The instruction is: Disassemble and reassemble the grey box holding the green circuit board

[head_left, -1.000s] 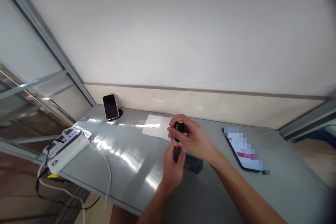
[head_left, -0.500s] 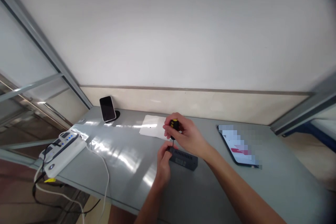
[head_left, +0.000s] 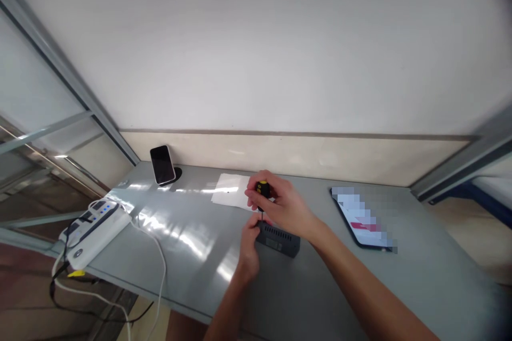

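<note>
My right hand (head_left: 276, 200) is closed around the black and yellow handle of a screwdriver (head_left: 263, 188). The screwdriver stands nearly upright, and its thin shaft meets the left end of a dark, slotted rectangular box (head_left: 278, 241). That box lies on the grey table, with a row of vents and a pale label on the sides I see. Gripping the box's left end is my left hand (head_left: 250, 242), its fingers closed around the corner. The screwdriver's tip and whatever it touches are too small to make out.
Behind my hands lies white paper (head_left: 230, 190). A phone-like device on a stand (head_left: 162, 165) is at the back left, a white power strip (head_left: 98, 234) with cables at the left edge. A tablet-like screen (head_left: 362, 218) rests on the right. A wall panel closes off the table's back.
The view has shifted very slightly. Both hands, the screwdriver and the box keep almost the same places, with the right hand still on the handle.
</note>
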A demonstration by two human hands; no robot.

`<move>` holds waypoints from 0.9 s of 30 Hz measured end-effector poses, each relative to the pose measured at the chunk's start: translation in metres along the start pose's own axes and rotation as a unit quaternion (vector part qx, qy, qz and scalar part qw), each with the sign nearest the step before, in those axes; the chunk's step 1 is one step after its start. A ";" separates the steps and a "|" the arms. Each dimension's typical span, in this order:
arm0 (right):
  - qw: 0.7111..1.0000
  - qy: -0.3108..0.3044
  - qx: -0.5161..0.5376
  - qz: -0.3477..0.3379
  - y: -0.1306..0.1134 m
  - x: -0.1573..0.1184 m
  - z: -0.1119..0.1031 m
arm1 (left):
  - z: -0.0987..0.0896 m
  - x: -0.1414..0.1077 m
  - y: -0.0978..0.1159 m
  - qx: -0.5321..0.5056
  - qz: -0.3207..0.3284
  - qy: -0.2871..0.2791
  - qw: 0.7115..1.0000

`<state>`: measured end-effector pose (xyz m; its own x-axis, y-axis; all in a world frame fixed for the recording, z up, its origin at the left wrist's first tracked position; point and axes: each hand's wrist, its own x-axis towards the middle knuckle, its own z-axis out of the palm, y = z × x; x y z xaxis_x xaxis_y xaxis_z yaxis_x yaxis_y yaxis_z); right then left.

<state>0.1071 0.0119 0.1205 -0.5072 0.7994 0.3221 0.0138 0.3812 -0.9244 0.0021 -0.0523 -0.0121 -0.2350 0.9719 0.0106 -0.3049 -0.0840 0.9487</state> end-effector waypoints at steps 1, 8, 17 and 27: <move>1.000 -0.001 0.000 0.000 0.000 0.000 0.000 | 0.001 0.000 0.001 -0.006 0.004 -0.012 1.000; 1.000 -0.003 -0.005 -0.003 0.000 0.000 0.000 | 0.001 -0.008 0.009 0.039 -0.012 -0.007 0.999; 1.000 -0.003 0.003 0.001 -0.003 -0.002 -0.001 | -0.003 -0.010 0.009 0.075 0.004 -0.013 0.997; 1.000 0.012 0.000 -0.013 -0.008 -0.001 -0.003 | -0.004 -0.010 0.007 0.042 0.049 -0.012 0.998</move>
<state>0.1099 0.0098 0.1284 -0.4863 0.8001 0.3512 0.0002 0.4021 -0.9156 -0.0010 -0.0632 -0.0067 -0.2381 0.9648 0.1114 -0.2021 -0.1614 0.9660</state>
